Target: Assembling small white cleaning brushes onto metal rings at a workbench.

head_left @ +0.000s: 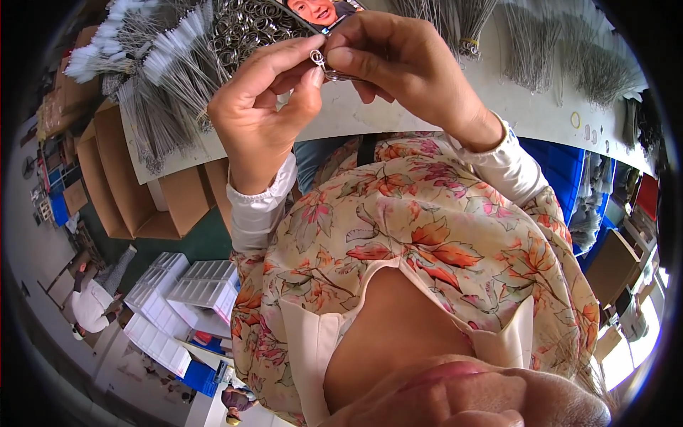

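Above the near edge of the table, my two hands meet at a small silvery metal ring (317, 60). My left hand (263, 107) pinches it between thumb and forefinger. Close against it, my right hand (409, 71) is closed with thumb and forefinger on the same metal piece. A thin curved bit of metal (340, 76) shows below the right thumb; its rest is hidden by the fingers. Behind my left hand lies a heap of metal split rings (256, 25).
Bundles of thin wires with white ends (178, 64) lie on the table (526, 117) at left; more wire bundles (530, 50) lie at right. A phone (320, 13) stands behind my hands. Cardboard boxes (135, 178), white crates (160, 292) and a blue bin (551, 167) are below.
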{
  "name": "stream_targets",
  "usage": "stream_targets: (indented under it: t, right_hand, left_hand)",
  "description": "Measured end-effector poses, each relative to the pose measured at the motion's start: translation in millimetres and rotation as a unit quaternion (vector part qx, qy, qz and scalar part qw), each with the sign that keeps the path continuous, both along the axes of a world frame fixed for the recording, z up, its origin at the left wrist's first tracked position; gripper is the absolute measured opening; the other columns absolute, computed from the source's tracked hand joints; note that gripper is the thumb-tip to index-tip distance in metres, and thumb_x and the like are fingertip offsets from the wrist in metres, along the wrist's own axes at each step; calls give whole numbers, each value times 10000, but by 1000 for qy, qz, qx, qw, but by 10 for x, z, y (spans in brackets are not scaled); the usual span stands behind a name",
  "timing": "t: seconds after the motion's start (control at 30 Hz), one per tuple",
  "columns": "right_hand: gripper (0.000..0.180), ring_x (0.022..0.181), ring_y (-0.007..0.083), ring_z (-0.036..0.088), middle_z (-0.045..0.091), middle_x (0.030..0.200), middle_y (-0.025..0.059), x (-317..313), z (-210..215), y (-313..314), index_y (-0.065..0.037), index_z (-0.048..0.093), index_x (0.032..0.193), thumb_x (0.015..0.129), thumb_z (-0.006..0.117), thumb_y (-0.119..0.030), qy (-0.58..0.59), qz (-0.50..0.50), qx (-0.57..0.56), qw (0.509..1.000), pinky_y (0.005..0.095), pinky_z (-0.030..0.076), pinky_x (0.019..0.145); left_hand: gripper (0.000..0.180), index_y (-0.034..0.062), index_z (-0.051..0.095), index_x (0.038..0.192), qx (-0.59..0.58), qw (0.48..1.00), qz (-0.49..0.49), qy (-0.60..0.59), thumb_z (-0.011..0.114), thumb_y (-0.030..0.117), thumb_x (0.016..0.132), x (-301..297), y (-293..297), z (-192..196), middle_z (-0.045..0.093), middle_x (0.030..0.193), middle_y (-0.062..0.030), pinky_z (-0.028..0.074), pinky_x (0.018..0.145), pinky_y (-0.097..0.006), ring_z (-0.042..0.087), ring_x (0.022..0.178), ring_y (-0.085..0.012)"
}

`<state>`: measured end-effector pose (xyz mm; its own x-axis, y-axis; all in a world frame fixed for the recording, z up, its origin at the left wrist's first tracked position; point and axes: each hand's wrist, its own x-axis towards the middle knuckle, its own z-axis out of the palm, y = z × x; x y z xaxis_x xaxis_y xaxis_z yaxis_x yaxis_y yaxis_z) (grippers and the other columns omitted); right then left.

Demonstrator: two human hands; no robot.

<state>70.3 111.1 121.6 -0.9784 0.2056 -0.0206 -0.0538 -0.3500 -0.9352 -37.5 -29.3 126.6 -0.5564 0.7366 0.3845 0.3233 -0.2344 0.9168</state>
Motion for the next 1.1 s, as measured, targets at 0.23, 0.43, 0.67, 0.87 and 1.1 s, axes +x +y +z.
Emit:
stream_targets:
  t: [0.23, 0.43, 0.67, 0.87, 1.1]
  right_hand:
    - [168, 547, 20, 488, 565, 698, -26, 35, 62, 58, -28, 616, 926, 885, 601, -191, -49, -6, 55, 997, 168, 341, 450]
    - [161, 542, 21, 491, 571, 693, -26, 82, 123, 84, -44, 631, 887, 876, 609, -204, -90, 45, 62, 993, 162, 332, 444]
    - [189, 547, 16, 478, 577, 715, -17, 108, 130, 62, -37, 610, 931, 892, 581, -219, -92, 46, 56, 993, 157, 335, 449]
    - [142, 568, 114, 542, 606, 755, 40, 35, -149, 30, -42, 606, 906, 842, 632, -166, -29, 3, 158, 987, 264, 443, 509]
    - [69, 601, 268, 586, 557, 713, 57, 272, -859, -255, -89, 581, 811, 780, 639, -109, -29, -133, 583, 801, 355, 464, 520]
  left_hand:
    - [280, -76, 621, 1016, 3, 999, 12, 33, 612, -123, 740, 12, 23, 20, 623, 999, -155, 543, 749, -243, 629, 865, -164]
    - [287, -108, 593, 1045, 8, 998, 34, 61, 545, -102, 763, 21, -21, 20, 632, 991, -196, 513, 775, -281, 630, 865, -195]
    - [226, -95, 603, 1020, -29, 978, -57, -197, 543, -64, 804, -60, -24, 46, 650, 924, -152, 553, 744, -295, 640, 821, -172]
    - [219, -89, 607, 1019, -75, 980, -36, -180, 568, -35, 811, -113, -31, -44, 654, 916, -136, 544, 743, -266, 638, 801, -149]
    - [278, 24, 607, 1113, -315, 948, 29, 32, 606, 21, 835, -447, -404, -435, 654, 927, -106, 518, 713, -240, 630, 799, -114]
